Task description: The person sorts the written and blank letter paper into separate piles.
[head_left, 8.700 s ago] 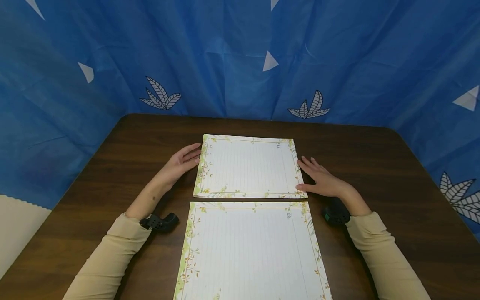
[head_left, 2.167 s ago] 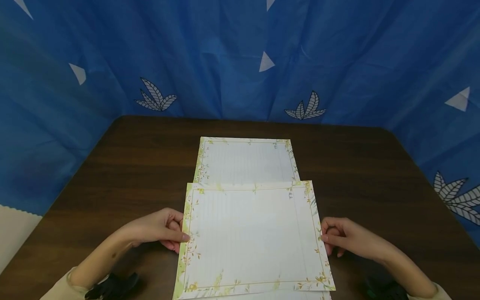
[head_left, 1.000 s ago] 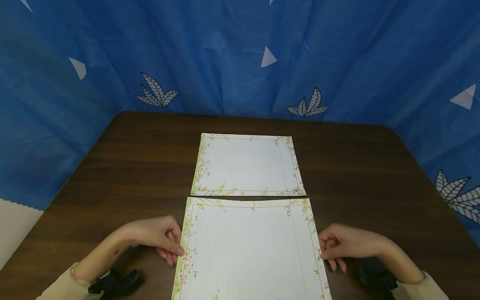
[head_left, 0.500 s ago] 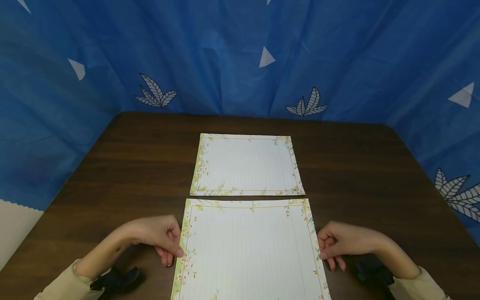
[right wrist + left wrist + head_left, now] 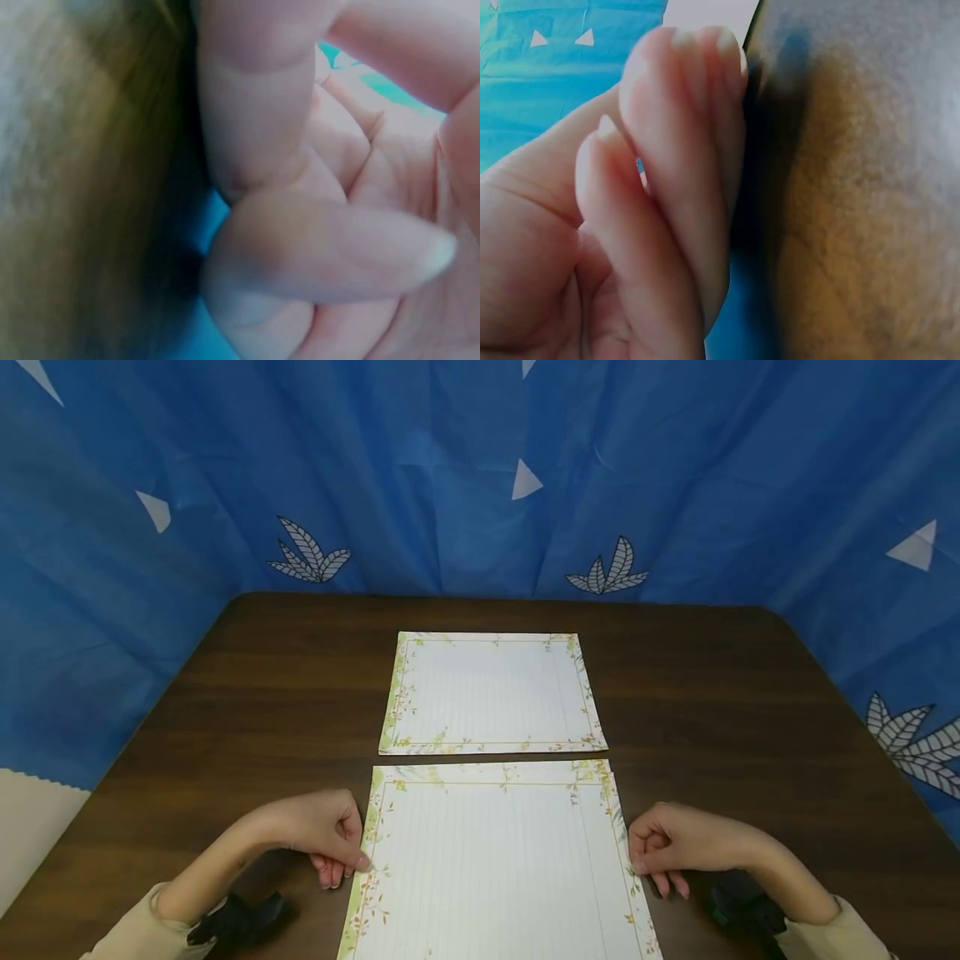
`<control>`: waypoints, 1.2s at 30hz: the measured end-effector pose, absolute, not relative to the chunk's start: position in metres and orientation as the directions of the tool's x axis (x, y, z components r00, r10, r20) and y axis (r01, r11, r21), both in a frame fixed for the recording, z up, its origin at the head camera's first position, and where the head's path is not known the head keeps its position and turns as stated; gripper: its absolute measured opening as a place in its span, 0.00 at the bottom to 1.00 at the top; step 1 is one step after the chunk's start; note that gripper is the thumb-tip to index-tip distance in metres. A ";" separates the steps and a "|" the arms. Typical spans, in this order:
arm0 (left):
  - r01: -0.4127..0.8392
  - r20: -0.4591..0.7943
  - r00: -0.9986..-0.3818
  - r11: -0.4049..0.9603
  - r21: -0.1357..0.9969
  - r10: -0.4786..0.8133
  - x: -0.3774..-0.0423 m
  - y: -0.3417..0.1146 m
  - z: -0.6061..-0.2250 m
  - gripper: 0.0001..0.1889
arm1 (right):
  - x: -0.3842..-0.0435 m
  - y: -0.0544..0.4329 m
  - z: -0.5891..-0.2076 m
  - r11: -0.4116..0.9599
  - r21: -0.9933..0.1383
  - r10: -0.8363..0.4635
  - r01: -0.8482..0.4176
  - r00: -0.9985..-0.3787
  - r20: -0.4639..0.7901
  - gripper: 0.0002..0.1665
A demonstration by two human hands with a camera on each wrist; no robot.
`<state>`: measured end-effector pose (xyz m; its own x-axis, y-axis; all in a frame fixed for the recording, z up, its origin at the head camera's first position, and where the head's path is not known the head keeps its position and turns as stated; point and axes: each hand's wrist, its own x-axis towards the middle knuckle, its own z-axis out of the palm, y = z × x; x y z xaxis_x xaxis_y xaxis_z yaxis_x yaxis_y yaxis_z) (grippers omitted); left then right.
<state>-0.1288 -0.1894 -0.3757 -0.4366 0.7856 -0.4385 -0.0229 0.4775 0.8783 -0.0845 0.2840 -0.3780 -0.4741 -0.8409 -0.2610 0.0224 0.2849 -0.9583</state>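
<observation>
A lined sheet of paper (image 5: 487,860) with a leafy border lies nearest the person, its near end cut off by the frame. Another sheet's edge peeks out beneath its upper right corner. My left hand (image 5: 318,835) pinches the left edge between thumb and curled fingers; in the left wrist view the bent fingers (image 5: 682,150) sit close over the table. My right hand (image 5: 686,843) pinches the right edge in the same way, and its curled fingers (image 5: 315,247) fill the right wrist view. A matching far sheet (image 5: 491,693) lies just beyond, with a narrow gap between.
The dark wooden table (image 5: 720,693) runs out to both sides of the paper. Behind it hangs a blue curtain (image 5: 450,485) with leaf and triangle prints. A black wrist device (image 5: 236,918) is strapped by each cuff.
Earlier the hands lay beside the far sheet, then held a sheet overlapping it. That sheet has come back toward the person onto the near paper, and lately shifted slightly, baring an edge beneath.
</observation>
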 end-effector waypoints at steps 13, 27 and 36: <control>-0.058 -0.422 -0.456 0.447 0.893 0.783 -0.127 -0.190 -0.378 0.15 | -0.086 0.277 -0.377 0.414 -0.898 -0.716 -0.146 -0.662 -0.222 0.10; -0.063 -0.422 -0.451 0.443 0.894 0.786 -0.126 -0.191 -0.380 0.15 | -0.118 0.265 -0.380 0.713 -0.646 -0.428 -0.272 -0.899 -0.095 0.28; -0.073 -0.420 -0.446 0.436 0.897 0.790 -0.126 -0.190 -0.380 0.15 | -0.123 0.260 -0.381 0.763 -0.618 -0.345 -0.190 -0.928 -0.140 0.21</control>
<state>-0.1263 -0.1903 -0.3799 -0.4464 0.7902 -0.4200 -0.0728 0.4357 0.8971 -0.1226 0.2602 -0.3809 -0.9281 -0.3450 -0.1400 -0.1902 0.7626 -0.6183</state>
